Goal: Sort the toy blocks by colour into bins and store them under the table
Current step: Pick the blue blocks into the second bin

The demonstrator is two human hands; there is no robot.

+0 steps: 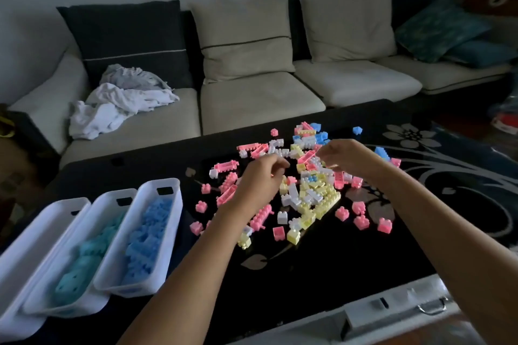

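Black table [308, 274] bears blocks [322, 199] and bins [165, 182] (three).

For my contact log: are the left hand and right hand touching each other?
Apart. The head view shows loose blocks in the gap between left hand and right hand.

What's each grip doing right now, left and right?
Left grip: fingers curled above the toy blocks; cannot tell if holding.
Right grip: fingers curled among the toy blocks; cannot tell.

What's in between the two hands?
Pink, white and yellow blocks from the pile lie on the black table between the left hand and the right hand, in the head view.
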